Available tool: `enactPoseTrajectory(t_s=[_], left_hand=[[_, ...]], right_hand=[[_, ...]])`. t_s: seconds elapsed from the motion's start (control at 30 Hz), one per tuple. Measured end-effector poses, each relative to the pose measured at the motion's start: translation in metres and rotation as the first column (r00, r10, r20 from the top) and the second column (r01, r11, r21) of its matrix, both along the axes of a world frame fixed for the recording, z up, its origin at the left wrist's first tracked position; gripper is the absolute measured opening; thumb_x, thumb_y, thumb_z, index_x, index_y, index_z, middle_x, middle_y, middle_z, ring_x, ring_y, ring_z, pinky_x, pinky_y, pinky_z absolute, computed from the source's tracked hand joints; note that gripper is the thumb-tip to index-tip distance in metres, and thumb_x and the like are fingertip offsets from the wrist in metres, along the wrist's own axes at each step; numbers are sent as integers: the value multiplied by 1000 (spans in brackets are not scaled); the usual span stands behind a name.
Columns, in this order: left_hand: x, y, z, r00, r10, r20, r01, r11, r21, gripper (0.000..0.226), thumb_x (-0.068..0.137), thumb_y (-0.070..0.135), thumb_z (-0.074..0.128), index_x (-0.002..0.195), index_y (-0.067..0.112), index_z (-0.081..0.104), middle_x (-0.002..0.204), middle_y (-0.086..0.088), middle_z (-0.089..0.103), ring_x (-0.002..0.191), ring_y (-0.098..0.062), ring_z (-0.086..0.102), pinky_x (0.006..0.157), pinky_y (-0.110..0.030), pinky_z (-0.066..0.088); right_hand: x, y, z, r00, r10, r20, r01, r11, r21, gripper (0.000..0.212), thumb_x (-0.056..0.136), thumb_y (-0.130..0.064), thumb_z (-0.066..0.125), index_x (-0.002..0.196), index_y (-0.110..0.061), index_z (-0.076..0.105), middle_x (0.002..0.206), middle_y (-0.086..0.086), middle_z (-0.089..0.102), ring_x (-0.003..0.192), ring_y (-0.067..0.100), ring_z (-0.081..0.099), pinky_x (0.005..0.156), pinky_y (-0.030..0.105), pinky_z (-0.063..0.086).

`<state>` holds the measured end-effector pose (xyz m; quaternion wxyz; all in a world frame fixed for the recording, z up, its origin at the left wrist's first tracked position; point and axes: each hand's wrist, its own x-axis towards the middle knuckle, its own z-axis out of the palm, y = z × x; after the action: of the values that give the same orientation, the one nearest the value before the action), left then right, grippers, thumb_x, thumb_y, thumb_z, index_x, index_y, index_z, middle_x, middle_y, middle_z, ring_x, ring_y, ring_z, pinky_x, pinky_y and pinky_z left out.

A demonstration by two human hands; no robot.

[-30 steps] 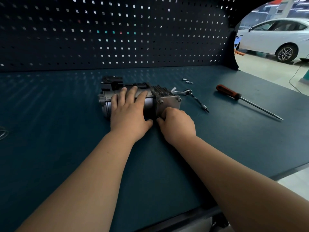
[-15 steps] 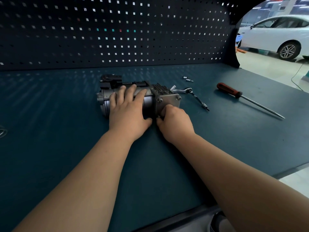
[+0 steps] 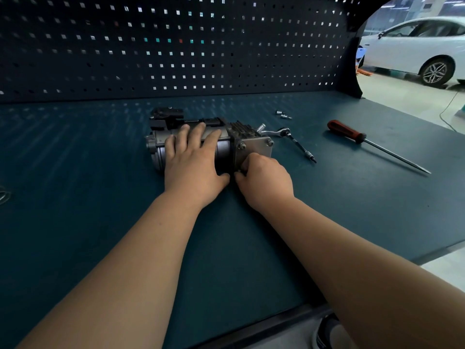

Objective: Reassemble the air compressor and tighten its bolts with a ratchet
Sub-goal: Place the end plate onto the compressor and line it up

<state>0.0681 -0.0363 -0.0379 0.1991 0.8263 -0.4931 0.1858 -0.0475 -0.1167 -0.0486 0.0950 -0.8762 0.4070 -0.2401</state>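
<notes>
Fingers of the right hand are curled tight against the lower near corner of the air compressor's square end plate. They seem to pinch a corner bolt there, though the fingertips hide it. The left hand lies flat on the round body with fingers straight, pressing down to keep it from rolling.

The compressor sits in the middle of the workbench, its long axis running left to right and the end plate at the right end, angled toward the person. So the plate lies directly ahead of the right fingertips, touching them. 2 upper bolts already sit in the plate's top corners.

The ratchet lies just beyond the plate to the right, its extension bar pointing right and toward the bench edge. It is nearer the right hand than the left, so I judge the right hand would reach up and past the plate for it once the bolt is finger-started. A red-handled screwdriver lies farther right, well apart, and 2 small sockets sit behind the ratchet.

Against the view 1 second ago, little differs. The left hand presses the same spot, the tools lie untouched, and the right hand has only shifted slightly at the same corner, which fits turning by finger.
</notes>
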Motion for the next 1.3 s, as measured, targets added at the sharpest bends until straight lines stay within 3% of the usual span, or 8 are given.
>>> enactPoseTrajectory(t_s=[0.27,0.4,0.53,0.67,0.8,1.03,1.17,1.3], left_hand=[[0,0,0,1000,-1,-7,1,1000,3,90,75,51,70,149,33,23,160,1,13,146,-24,1,116,-41,-1],[0,0,0,1000,-1,0,1,1000,4,90,75,51,70,149,33,23,160,1,13,147,-24,2,116,-42,-1],[0,-1,0,1000,-3,-1,3,1000,1,89,75,51,70,149,33,23,160,1,13,146,-24,2,115,-41,-2],[1,-1,0,1000,-3,-4,3,1000,0,89,75,51,71,149,32,24,160,1,13,146,-24,2,115,-41,-2],[1,-1,0,1000,-6,-3,6,1000,5,89,75,51,70,149,32,23,160,1,13,146,-24,1,115,-41,-3],[2,0,-1,1000,-16,-1,16,1000,17,90,75,50,71,149,33,22,160,1,12,146,-23,1,116,-41,-2],[4,3,-3,999,-9,46,8,999,37,96,74,57,70,149,33,17,160,1,9,146,-24,0,115,-43,-1],[-5,-11,-9,976,132,172,-157,978,139,93,84,70,45,149,27,-7,159,-8,-6,145,-35,-7,113,-55,-1]], right_hand=[[1,1,1,997,-47,-61,45,998,-35,30,97,-40,44,78,-18,49,80,3,55,68,26,45,50,29,26],[2,0,2,991,-85,-105,83,996,-22,37,100,-43,34,74,-18,45,88,8,63,68,27,44,50,31,23],[-3,0,0,993,-92,-78,88,995,-50,37,90,-54,50,85,-18,45,85,-1,50,75,25,49,60,31,31],[-2,-1,-1,995,-43,-86,37,997,-75,25,91,-41,55,95,-17,54,100,4,62,89,29,58,62,31,33],[-1,0,-1,994,-32,-109,20,993,-113,26,96,-40,47,81,-19,46,95,6,62,73,26,46,56,31,27],[2,-4,0,989,-17,-148,-7,987,-160,32,100,-35,33,70,-25,41,89,2,65,69,24,42,60,33,25],[-12,-16,6,1000,-13,-9,12,996,-92,40,95,-50,39,67,-22,48,63,-3,45,66,26,46,53,29,29],[-36,-54,26,964,-51,263,35,997,66,46,92,-47,50,58,-18,45,61,-3,51,67,26,52,56,29,33]])
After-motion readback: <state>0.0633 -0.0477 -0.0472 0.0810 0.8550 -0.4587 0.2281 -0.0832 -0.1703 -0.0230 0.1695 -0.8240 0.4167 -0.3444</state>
